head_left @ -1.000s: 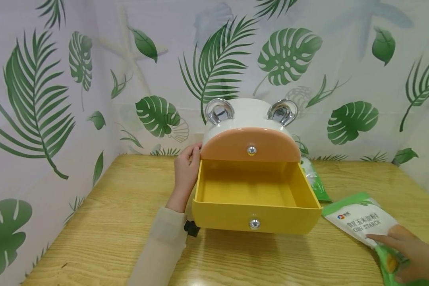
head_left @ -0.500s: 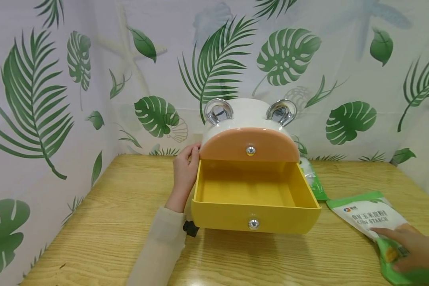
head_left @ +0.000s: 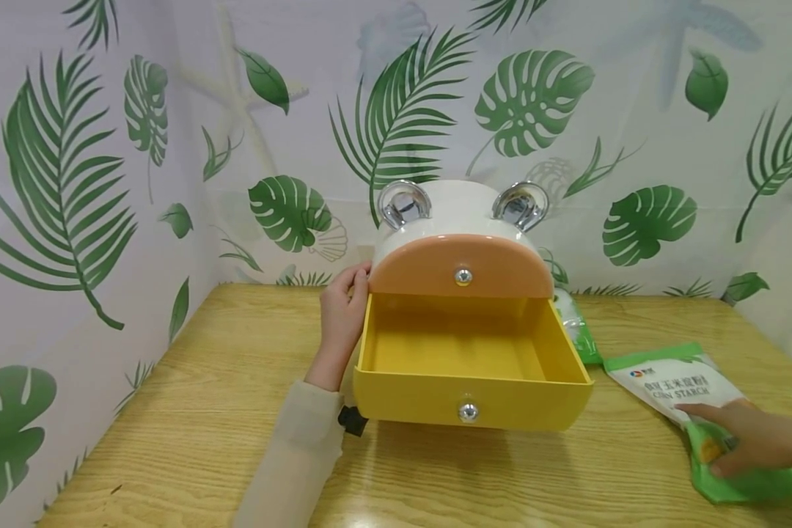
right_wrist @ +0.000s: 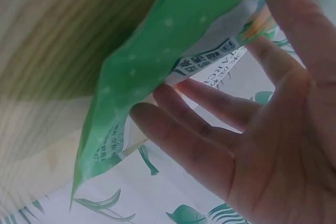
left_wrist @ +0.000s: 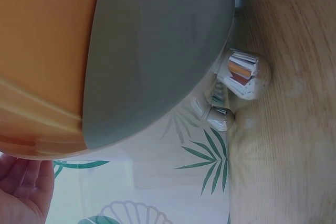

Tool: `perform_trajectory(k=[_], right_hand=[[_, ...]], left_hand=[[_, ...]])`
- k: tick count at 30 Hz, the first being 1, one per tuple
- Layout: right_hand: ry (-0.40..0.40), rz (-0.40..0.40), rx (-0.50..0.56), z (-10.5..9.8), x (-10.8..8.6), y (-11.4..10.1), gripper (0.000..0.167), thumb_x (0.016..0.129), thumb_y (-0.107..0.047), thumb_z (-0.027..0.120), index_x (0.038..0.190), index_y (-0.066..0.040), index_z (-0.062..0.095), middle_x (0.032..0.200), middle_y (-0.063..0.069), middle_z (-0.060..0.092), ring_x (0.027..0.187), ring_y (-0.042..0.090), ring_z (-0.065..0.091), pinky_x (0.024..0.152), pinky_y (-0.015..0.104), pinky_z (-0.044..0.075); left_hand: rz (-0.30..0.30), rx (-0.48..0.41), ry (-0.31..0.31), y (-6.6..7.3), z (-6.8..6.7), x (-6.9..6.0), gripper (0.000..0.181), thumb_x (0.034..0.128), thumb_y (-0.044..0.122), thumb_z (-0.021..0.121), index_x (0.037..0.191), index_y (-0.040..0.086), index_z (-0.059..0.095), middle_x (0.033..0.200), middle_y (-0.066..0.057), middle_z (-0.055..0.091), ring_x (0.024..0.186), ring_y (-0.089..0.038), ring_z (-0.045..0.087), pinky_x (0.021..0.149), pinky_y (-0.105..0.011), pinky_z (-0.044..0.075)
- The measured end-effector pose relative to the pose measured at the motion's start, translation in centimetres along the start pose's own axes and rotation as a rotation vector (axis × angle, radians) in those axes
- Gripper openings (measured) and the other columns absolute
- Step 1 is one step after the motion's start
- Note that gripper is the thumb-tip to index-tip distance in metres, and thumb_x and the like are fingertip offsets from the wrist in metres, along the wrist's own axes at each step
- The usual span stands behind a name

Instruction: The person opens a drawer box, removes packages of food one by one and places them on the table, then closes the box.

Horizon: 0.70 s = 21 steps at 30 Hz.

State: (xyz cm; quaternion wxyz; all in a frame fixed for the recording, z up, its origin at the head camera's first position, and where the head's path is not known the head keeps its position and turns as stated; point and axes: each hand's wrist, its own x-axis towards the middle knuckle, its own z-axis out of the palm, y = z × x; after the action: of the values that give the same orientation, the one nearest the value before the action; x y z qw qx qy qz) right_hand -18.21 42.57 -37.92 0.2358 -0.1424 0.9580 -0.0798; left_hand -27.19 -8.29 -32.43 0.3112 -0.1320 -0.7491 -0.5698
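Note:
The small drawer cabinet has a white top (head_left: 463,206), an orange upper drawer front (head_left: 461,265) and a yellow lower drawer (head_left: 469,400), pulled out with nothing inside. My left hand (head_left: 340,315) touches the cabinet's left side with nearly straight fingers; in the left wrist view only part of that hand (left_wrist: 24,192) shows beside the orange surface (left_wrist: 42,66). On the right, my right hand (head_left: 755,440) lies over a green-and-white corn starch bag (head_left: 673,381). The right wrist view shows this hand (right_wrist: 262,129) spread, fingertips touching the green bag (right_wrist: 147,51).
Another green-and-white packet (head_left: 582,337) lies partly hidden behind the cabinet's right side. A small black object (head_left: 353,422) is at the drawer's left, by the sleeve. The wooden table (head_left: 191,433) meets a leaf-patterned backdrop (head_left: 435,95).
The corn starch bag has shifted slightly and its lower end has swung away from the near edge, with my right hand moving along with it. My left hand and the cabinet have stayed put.

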Motion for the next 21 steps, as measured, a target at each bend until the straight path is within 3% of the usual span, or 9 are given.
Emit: perform_trajectory(k=[2, 4, 5, 9, 11, 14, 21], right_hand=[[-0.006, -0.005, 0.0, 0.1, 0.6, 1.1, 0.081, 0.069, -0.037, 0.072, 0.131, 0.001, 0.035, 0.11, 0.033, 0.045, 0.101, 0.048, 0.039, 0.074, 0.062, 0.035], [-0.012, 0.026, -0.019, 0.4, 1.5, 2.4, 0.081, 0.068, -0.043, 0.07, 0.134, -0.011, 0.035, 0.111, 0.028, 0.047, 0.1, 0.041, 0.042, 0.074, 0.059, 0.036], [-0.026, 0.049, 0.013, 0.3, 1.6, 2.2, 0.084, 0.068, -0.043, 0.07, 0.135, -0.008, 0.033, 0.112, 0.029, 0.046, 0.1, 0.045, 0.039, 0.075, 0.062, 0.034], [-0.021, 0.078, -0.009, -0.8, 1.6, 0.3, 0.085, 0.069, -0.043, 0.07, 0.134, -0.003, 0.033, 0.106, 0.027, 0.05, 0.095, 0.04, 0.044, 0.073, 0.057, 0.037], [-0.017, 0.06, -0.003, -1.7, 1.3, -1.3, 0.083, 0.07, -0.039, 0.07, 0.127, 0.009, 0.034, 0.102, 0.031, 0.049, 0.092, 0.042, 0.044, 0.072, 0.058, 0.038], [-0.018, 0.067, -0.018, -2.3, 1.7, -1.9, 0.084, 0.07, -0.041, 0.07, 0.126, 0.01, 0.035, 0.102, 0.033, 0.048, 0.092, 0.042, 0.044, 0.073, 0.058, 0.037], [-0.025, 0.079, -0.016, -3.2, 3.0, -2.3, 0.088, 0.069, -0.044, 0.07, 0.127, 0.01, 0.032, 0.108, 0.043, 0.039, 0.1, 0.059, 0.033, 0.074, 0.064, 0.032]], left_hand=[[-0.001, 0.003, 0.002, 0.0, 0.0, 0.0, 0.026, 0.0912, 0.01, 0.045, 0.104, -0.003, 0.063, 0.102, -0.015, 0.062, 0.097, -0.025, 0.057, 0.083, -0.036, 0.045], [-0.001, 0.009, 0.003, 0.0, 0.0, 0.0, 0.026, 0.0912, 0.01, 0.045, 0.104, -0.004, 0.063, 0.102, -0.015, 0.062, 0.097, -0.025, 0.057, 0.083, -0.035, 0.045], [-0.001, 0.012, 0.004, 0.0, 0.0, 0.0, 0.026, 0.0911, 0.01, 0.045, 0.104, -0.003, 0.063, 0.102, -0.015, 0.062, 0.098, -0.025, 0.057, 0.083, -0.036, 0.045], [-0.001, 0.013, 0.005, 0.0, 0.0, 0.0, 0.026, 0.0911, 0.01, 0.045, 0.104, -0.004, 0.063, 0.102, -0.015, 0.062, 0.098, -0.025, 0.056, 0.084, -0.036, 0.045], [-0.002, 0.009, 0.005, 0.0, 0.0, 0.0, 0.026, 0.091, 0.01, 0.045, 0.104, -0.004, 0.063, 0.102, -0.015, 0.062, 0.098, -0.025, 0.056, 0.083, -0.036, 0.045], [-0.006, 0.009, 0.004, 0.0, 0.0, 0.0, 0.026, 0.091, 0.01, 0.045, 0.104, -0.004, 0.063, 0.102, -0.015, 0.062, 0.098, -0.025, 0.056, 0.084, -0.036, 0.045], [0.004, 0.014, 0.008, -0.1, 0.1, 0.1, 0.025, 0.091, 0.01, 0.046, 0.103, -0.003, 0.064, 0.102, -0.015, 0.063, 0.097, -0.024, 0.057, 0.083, -0.035, 0.045]])
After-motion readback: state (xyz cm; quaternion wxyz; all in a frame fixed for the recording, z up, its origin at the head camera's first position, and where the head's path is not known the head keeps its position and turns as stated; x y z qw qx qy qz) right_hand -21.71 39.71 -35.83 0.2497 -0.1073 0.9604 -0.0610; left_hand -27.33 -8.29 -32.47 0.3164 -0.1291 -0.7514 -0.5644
